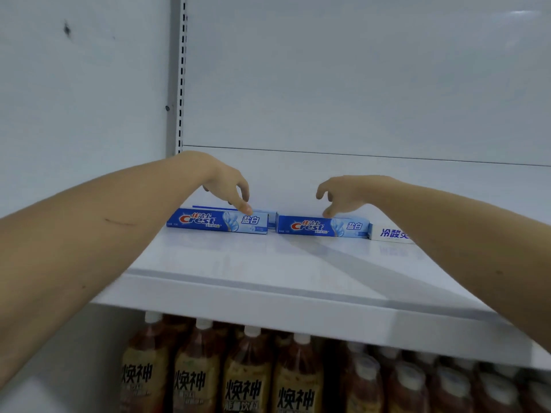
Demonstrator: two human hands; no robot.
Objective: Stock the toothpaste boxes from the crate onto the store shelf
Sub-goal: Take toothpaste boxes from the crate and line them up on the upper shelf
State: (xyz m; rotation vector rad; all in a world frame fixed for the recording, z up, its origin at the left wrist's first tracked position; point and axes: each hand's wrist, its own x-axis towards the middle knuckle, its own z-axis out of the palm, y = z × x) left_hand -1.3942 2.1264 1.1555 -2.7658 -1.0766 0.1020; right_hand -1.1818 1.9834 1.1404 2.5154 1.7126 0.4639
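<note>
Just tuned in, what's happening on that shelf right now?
A person is lining up toothpaste boxes on the white shelf. The left hand touches the top of the left Crest box; the right hand touches the right Crest box. A white box sits beside them. Bottles fill the shelf below.

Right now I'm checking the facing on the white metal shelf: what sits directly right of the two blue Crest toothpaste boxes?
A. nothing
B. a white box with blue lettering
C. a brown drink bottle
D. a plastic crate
B: a white box with blue lettering abuts the right-hand blue Crest box on the white shelf.
</note>
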